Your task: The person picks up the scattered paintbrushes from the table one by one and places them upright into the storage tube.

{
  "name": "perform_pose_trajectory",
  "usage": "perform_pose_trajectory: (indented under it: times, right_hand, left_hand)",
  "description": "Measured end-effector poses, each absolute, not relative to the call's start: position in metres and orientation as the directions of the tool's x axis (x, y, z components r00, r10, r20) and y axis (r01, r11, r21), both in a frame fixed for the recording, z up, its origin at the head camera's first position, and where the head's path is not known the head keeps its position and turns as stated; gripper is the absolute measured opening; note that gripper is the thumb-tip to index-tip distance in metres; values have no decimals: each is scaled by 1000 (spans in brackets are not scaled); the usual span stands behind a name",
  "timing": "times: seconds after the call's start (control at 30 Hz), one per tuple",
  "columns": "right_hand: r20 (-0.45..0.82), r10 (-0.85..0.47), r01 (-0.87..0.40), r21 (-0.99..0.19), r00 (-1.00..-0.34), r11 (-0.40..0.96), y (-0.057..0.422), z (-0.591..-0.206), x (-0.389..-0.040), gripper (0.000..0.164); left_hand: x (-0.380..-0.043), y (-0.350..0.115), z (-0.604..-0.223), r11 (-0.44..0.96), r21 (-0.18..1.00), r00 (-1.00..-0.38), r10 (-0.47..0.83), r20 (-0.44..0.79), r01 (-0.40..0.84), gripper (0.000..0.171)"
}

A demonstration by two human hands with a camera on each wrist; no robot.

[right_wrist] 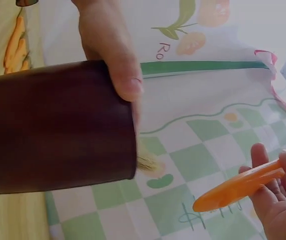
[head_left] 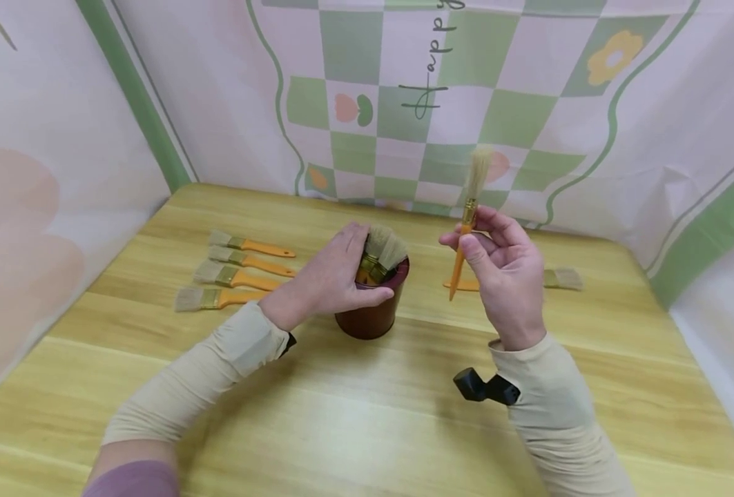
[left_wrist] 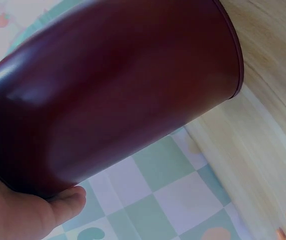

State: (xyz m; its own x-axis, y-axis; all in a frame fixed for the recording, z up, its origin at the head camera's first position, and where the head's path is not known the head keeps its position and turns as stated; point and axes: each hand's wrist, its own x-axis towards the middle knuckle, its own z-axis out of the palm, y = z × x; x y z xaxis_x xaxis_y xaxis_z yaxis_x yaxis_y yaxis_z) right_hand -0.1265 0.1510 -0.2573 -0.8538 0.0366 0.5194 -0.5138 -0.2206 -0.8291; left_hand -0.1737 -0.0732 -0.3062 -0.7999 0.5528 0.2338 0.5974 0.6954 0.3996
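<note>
A dark red cylindrical pot [head_left: 367,319] stands on the table with a few brushes [head_left: 384,252] in it, bristles up. My left hand [head_left: 332,273] grips its rim, thumb on the near outside, as the right wrist view also shows; its other fingers are partly hidden behind the rim. Right of the pot, my right hand [head_left: 505,273] pinches a paintbrush [head_left: 458,266] between thumb and fingers. That brush is nearly upright, pale bristles above and orange handle tip below. In the right wrist view its orange handle [right_wrist: 233,192] points toward the pot [right_wrist: 57,130].
Several orange-handled paintbrushes [head_left: 257,264] lie in a row on the wooden table [head_left: 354,428] at left, bristles to the left. Another paintbrush [head_left: 565,279] lies behind my right hand, bristles to the right. A checkered, printed curtain [head_left: 404,124] hangs at the table's back edge.
</note>
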Motion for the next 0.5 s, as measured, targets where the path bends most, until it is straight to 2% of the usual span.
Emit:
perform_pose_trajectory:
  times: [0.13,0.33,0.5]
  right_hand:
    - [550,38,-539,-799,-834,-266,147,-259,-128,26]
    - [622,49,-611,-748,-782,-259,145,-251,-130,28]
    - [644,56,-622,-709,-763,-332,136,-246,-133,28]
  left_hand:
    - [-173,-71,-308,689,396,-792,563,235,607,101]
    - [-173,-73,-309,657,429,-782,561,270,620,98]
    - [-175,-74,-309,674,403,-784,561,266,619,99]
